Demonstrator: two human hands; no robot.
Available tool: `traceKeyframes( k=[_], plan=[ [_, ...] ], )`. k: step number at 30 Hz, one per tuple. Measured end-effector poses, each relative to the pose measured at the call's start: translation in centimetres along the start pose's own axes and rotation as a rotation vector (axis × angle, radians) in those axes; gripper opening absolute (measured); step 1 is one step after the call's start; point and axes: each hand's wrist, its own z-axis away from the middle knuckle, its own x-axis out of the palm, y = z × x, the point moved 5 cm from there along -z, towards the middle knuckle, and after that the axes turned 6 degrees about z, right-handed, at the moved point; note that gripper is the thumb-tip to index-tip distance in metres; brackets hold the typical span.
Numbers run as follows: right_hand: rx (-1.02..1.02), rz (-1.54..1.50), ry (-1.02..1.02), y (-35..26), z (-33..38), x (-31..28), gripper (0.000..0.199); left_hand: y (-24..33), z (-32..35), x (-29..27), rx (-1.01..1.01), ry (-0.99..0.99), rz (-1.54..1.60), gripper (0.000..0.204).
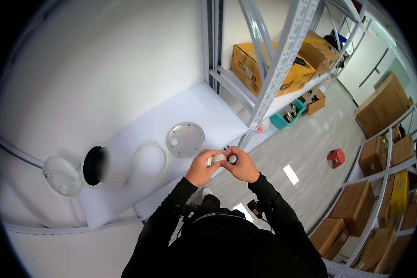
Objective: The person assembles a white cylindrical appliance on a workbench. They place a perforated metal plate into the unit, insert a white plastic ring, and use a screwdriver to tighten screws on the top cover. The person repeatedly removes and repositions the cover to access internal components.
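Both hands meet in front of me around a small off-white rounded piece (218, 159), whose exact kind I cannot make out. My left hand (200, 168) closes on its left side. My right hand (242, 166) pinches it from the right, and a small white rounded end (232, 159) shows by the right fingers. Just beyond my left hand, a round grey perforated disc (185, 140) lies on the white table (201, 104). Left of the disc lies a white ring (167, 161). Farther left is a white round housing (118, 171) with a dark opening, partly smeared, beside a round white lid (60, 176).
A metal shelf (277, 65) with a yellow carton (248, 69) rises beyond the table. A teal bin (282, 121) is beneath it. On the right, a red stool (336, 158) stands on the floor near racks of brown cartons (354, 204).
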Motion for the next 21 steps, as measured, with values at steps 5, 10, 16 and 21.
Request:
traceKeyframes(
  k=[5,10,16,21],
  plan=[
    [0.025,0.096,-0.101,0.5,-6.0,0.7,0.03,-2.9,-3.9,-2.1,0.018,0.123,-0.079,0.036],
    [-0.028,0.091,-0.15,3.0,-10.3,1.6,0.033,-6.3,-6.6,-3.5,0.073,0.166,-0.124,0.038],
    [0.056,0.167,-0.341,7.5,-14.4,1.4,0.031,-9.3,-7.7,-2.3,-0.458,0.253,0.153,0.04],
    [0.084,0.243,-0.364,11.6,-17.0,1.3,0.03,-12.3,-8.1,-0.8,-0.266,0.299,-0.316,0.042]
  ],
)
